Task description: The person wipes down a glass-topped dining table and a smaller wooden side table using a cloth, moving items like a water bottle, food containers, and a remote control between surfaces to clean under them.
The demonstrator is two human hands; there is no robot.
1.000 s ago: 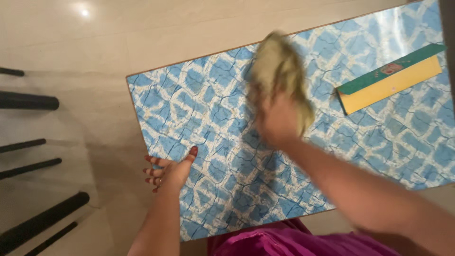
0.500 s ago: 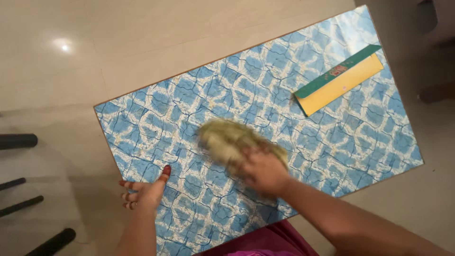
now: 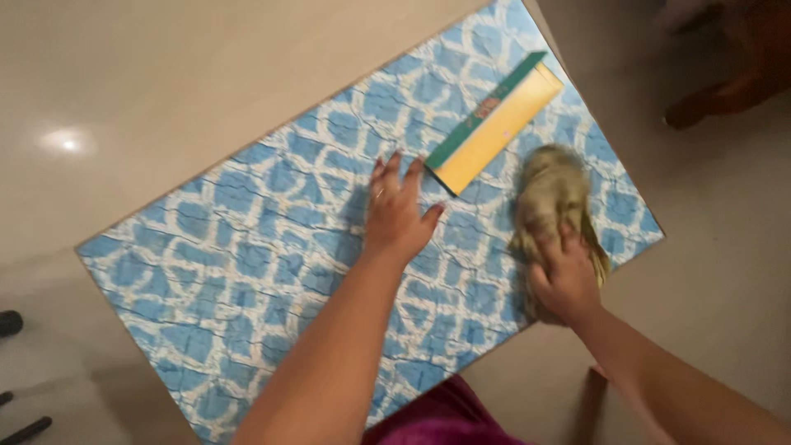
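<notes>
A rectangular table top [image 3: 247, 272] with a blue and white cracked pattern fills the middle of the head view. My left hand [image 3: 397, 214] lies flat on it with fingers spread, just left of a long yellow box with a green edge [image 3: 494, 124]. My right hand [image 3: 567, 280] presses a crumpled olive-yellow cloth [image 3: 554, 194] onto the table near its right edge, fingers closed over the cloth's near end.
Beige tiled floor [image 3: 165, 82] surrounds the table. Dark furniture legs [image 3: 717, 99] stand at the top right, and dark chair feet [image 3: 10, 323] show at the left edge. Magenta clothing [image 3: 445, 420] is at the table's near edge.
My right hand has swept the cloth from the table's middle to its right side. My left hand left the near edge and now rests flat in the middle by the box.
</notes>
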